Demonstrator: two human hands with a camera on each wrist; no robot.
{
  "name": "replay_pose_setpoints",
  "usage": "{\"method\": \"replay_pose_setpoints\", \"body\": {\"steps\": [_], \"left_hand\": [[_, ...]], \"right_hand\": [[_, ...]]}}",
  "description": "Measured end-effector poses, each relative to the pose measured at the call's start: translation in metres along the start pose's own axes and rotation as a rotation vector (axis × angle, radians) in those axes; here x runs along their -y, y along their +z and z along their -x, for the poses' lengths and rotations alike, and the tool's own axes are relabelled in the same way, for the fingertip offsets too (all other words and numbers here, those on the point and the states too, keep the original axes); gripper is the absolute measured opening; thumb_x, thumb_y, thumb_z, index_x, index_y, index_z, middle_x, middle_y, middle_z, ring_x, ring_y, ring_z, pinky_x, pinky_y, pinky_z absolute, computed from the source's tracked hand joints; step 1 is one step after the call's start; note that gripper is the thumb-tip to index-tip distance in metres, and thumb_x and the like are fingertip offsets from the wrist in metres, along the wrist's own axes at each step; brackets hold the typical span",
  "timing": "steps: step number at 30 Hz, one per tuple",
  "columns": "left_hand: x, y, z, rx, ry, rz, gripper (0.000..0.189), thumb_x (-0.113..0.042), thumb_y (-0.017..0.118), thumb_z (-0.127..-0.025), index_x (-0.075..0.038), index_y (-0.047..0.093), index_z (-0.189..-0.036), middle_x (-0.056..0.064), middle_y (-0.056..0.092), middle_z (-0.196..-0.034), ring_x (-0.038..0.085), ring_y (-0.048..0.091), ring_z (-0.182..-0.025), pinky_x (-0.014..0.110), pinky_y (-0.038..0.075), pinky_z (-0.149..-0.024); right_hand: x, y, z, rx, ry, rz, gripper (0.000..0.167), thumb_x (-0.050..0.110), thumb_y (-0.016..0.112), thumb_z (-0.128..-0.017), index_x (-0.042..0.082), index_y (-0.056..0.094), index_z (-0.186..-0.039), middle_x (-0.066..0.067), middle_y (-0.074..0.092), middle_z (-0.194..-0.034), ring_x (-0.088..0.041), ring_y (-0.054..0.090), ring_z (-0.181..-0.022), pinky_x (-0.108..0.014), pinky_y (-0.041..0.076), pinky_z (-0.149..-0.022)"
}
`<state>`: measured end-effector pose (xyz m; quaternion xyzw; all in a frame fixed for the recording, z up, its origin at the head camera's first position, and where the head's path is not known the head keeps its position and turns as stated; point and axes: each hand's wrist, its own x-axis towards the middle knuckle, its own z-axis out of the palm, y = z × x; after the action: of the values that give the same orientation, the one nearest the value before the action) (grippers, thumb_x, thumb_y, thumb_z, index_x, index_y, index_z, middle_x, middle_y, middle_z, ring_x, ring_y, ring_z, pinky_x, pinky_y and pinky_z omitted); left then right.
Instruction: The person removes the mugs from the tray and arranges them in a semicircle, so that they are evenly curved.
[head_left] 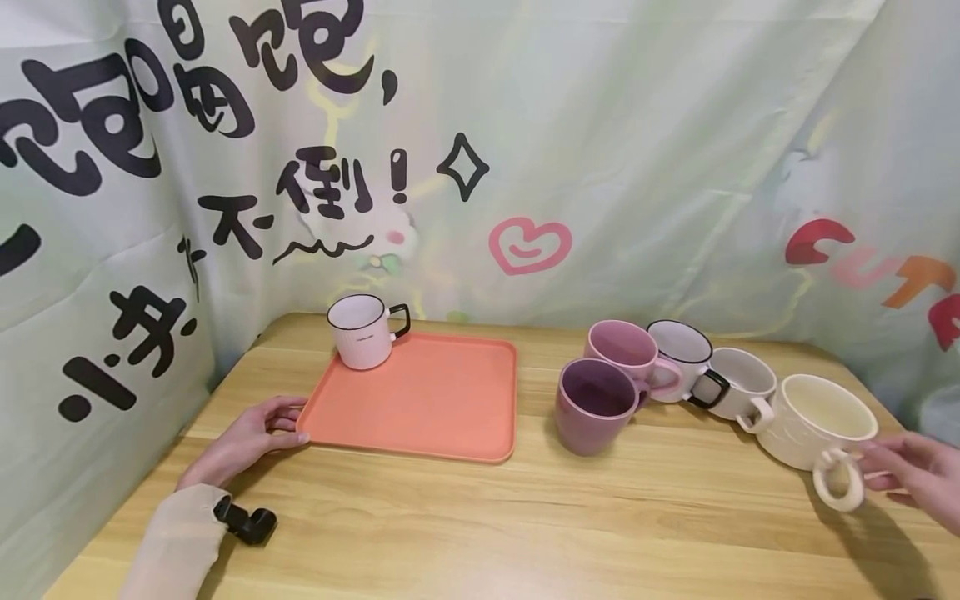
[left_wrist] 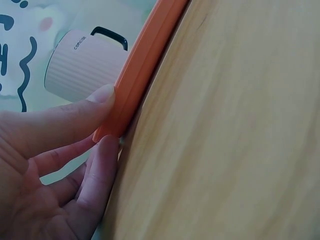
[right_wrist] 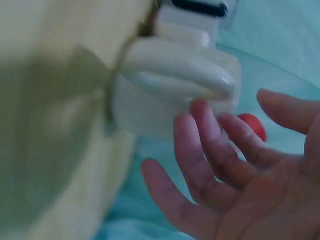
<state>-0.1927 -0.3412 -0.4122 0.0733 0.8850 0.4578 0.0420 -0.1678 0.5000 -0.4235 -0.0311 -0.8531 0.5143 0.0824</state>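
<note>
My left hand (head_left: 258,435) pinches the near left corner of an orange tray (head_left: 420,408); in the left wrist view the thumb lies over the rim and a fingertip below it. A white ribbed mug (head_left: 362,337) with a black rim and handle stands on the tray's far left corner. At the right, my right hand (head_left: 915,473) reaches beside a cream mug (head_left: 817,421), its fingers spread and loosely bent. In the right wrist view the fingertips (right_wrist: 199,107) overlap the mug's thick handle (right_wrist: 180,80), with the thumb away from it.
Left of the cream mug stand a small white mug (head_left: 738,383), a white mug with black rim (head_left: 678,358), a pink mug (head_left: 621,346) and a purple mug (head_left: 592,412), close together. A printed curtain (head_left: 600,167) hangs behind the wooden table (head_left: 525,525).
</note>
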Motion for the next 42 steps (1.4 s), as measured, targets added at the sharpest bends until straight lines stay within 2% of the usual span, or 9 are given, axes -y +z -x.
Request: {"method": "replay_pose_setpoints", "body": {"steps": [2, 5, 7, 12, 16, 19, 22, 31, 42], "left_hand": [[0.0, 0.001, -0.001, 0.004, 0.006, 0.004, 0.064, -0.007, 0.078, -0.09, 0.018, 0.045, -0.139, 0.02, 0.064, -0.114, 0.025, 0.06, -0.099, 0.024, 0.052, -0.078], [-0.001, 0.002, -0.001, -0.004, 0.002, 0.004, 0.063, -0.006, 0.078, -0.089, 0.018, 0.045, -0.138, 0.02, 0.064, -0.113, 0.023, 0.06, -0.098, 0.024, 0.052, -0.078], [-0.001, 0.001, 0.0, -0.008, 0.007, 0.003, 0.063, -0.005, 0.078, -0.089, 0.018, 0.045, -0.138, 0.02, 0.064, -0.113, 0.022, 0.06, -0.097, 0.024, 0.052, -0.078], [-0.001, 0.0, 0.001, -0.002, 0.019, 0.016, 0.063, -0.006, 0.078, -0.089, 0.018, 0.045, -0.137, 0.021, 0.064, -0.113, 0.022, 0.06, -0.098, 0.024, 0.052, -0.078], [-0.002, 0.001, 0.002, -0.006, 0.009, 0.021, 0.064, -0.007, 0.078, -0.089, 0.017, 0.045, -0.138, 0.021, 0.064, -0.114, 0.025, 0.06, -0.099, 0.025, 0.052, -0.078], [-0.002, 0.002, 0.002, -0.017, -0.002, 0.02, 0.064, -0.006, 0.078, -0.088, 0.017, 0.045, -0.138, 0.021, 0.064, -0.115, 0.025, 0.06, -0.099, 0.024, 0.052, -0.078], [-0.002, 0.003, 0.002, -0.02, 0.0, 0.018, 0.064, -0.006, 0.078, -0.088, 0.017, 0.045, -0.138, 0.021, 0.064, -0.115, 0.024, 0.06, -0.098, 0.025, 0.052, -0.078], [-0.001, 0.004, 0.001, -0.021, -0.016, 0.022, 0.063, -0.005, 0.078, -0.088, 0.017, 0.046, -0.138, 0.02, 0.063, -0.114, 0.026, 0.059, -0.099, 0.024, 0.051, -0.078], [0.0, 0.004, 0.001, -0.019, -0.026, 0.02, 0.064, -0.007, 0.078, -0.089, 0.016, 0.045, -0.138, 0.02, 0.063, -0.115, 0.026, 0.059, -0.1, 0.025, 0.051, -0.079]], "right_hand": [[-0.023, -0.015, -0.019, -0.055, -0.086, -0.08, 0.038, 0.005, 0.054, -0.105, 0.035, 0.07, -0.087, 0.018, 0.071, -0.073, -0.001, 0.065, -0.058, -0.017, 0.049, -0.05], [-0.014, -0.02, -0.039, -0.115, -0.19, -0.113, 0.034, 0.003, 0.056, -0.104, 0.031, 0.071, -0.091, 0.019, 0.072, -0.076, 0.002, 0.065, -0.059, -0.014, 0.049, -0.051], [0.024, -0.008, -0.039, -0.127, -0.203, -0.069, 0.027, 0.005, 0.055, -0.104, 0.025, 0.07, -0.093, 0.023, 0.07, -0.077, 0.005, 0.065, -0.062, -0.012, 0.049, -0.053], [0.141, 0.042, -0.006, -0.127, -0.153, 0.108, 0.025, 0.01, 0.051, -0.107, 0.026, 0.063, -0.093, 0.033, 0.058, -0.081, 0.01, 0.057, -0.068, -0.008, 0.046, -0.058], [0.183, 0.065, 0.001, -0.071, -0.129, 0.11, 0.017, 0.013, 0.051, -0.107, 0.021, 0.063, -0.098, 0.031, 0.058, -0.083, 0.011, 0.058, -0.072, -0.009, 0.048, -0.062], [0.192, 0.073, -0.006, -0.015, -0.122, 0.052, 0.014, 0.015, 0.054, -0.106, 0.023, 0.064, -0.102, 0.029, 0.062, -0.087, 0.009, 0.06, -0.077, -0.01, 0.049, -0.065], [0.198, 0.081, -0.013, 0.031, -0.133, -0.014, 0.021, 0.015, 0.057, -0.105, 0.033, 0.064, -0.1, 0.025, 0.065, -0.089, 0.008, 0.062, -0.08, -0.01, 0.05, -0.067], [0.217, 0.106, -0.033, 0.13, -0.182, -0.117, 0.024, 0.01, 0.056, -0.105, 0.031, 0.067, -0.101, 0.019, 0.068, -0.093, 0.004, 0.066, -0.084, -0.013, 0.052, -0.071], [0.244, 0.141, -0.048, 0.194, -0.226, -0.209, 0.011, 0.014, 0.059, -0.104, 0.022, 0.066, -0.106, 0.012, 0.07, -0.098, -0.002, 0.067, -0.09, -0.018, 0.055, -0.076]]}}
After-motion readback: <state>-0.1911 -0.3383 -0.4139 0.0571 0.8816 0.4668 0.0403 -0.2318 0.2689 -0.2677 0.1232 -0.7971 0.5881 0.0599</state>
